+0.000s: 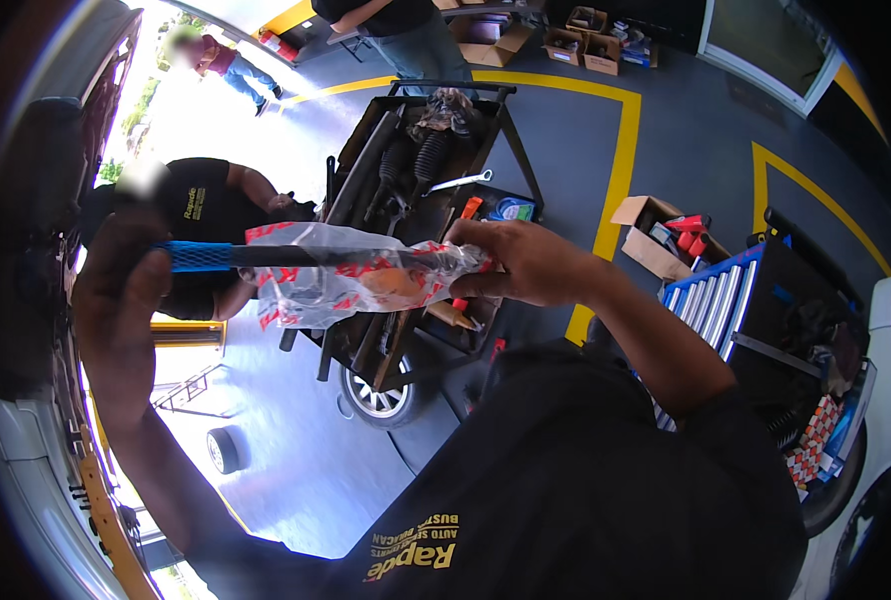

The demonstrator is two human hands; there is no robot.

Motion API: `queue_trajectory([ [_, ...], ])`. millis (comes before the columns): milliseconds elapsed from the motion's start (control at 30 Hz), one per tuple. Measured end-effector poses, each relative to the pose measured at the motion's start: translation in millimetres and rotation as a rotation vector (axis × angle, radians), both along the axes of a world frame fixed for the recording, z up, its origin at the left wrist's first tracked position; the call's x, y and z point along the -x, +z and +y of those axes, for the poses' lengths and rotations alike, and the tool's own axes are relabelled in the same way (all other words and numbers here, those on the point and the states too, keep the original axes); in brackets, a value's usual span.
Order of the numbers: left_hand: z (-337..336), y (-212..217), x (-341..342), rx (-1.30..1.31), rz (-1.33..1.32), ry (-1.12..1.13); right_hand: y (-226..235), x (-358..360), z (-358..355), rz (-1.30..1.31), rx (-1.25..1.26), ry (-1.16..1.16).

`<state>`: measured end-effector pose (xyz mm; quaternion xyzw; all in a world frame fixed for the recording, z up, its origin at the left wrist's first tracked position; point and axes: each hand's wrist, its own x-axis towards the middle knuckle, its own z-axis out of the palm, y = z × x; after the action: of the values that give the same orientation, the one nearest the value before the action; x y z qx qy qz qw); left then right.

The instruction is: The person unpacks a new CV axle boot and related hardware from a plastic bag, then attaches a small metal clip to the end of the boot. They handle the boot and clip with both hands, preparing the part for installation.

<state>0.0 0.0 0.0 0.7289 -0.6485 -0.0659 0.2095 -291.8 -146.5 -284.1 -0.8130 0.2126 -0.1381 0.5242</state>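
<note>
While left grip pinches blue mesh sleeve, right grip clenches crinkled clear bag around slim rod.

The dark metal table bears a crumpled bundle near its far edge, ribbed boots toward its middle and a wrench by its right edge. On the grey floor stand a wheel just past the near edge, a box off the right edge and a tyre well apart.
</note>
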Motion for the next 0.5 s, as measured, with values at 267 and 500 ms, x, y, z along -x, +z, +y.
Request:
queue_trajectory([
  [267, -15, -16, -74, 0.778, -0.095, 0.014, -14, -21, 4, -0.464, -0.579, 0.059],
  [500, -1, -5, -82, 0.924, -0.985, -0.010, -61, -27, 21, -0.303, -0.344, 0.246],
])
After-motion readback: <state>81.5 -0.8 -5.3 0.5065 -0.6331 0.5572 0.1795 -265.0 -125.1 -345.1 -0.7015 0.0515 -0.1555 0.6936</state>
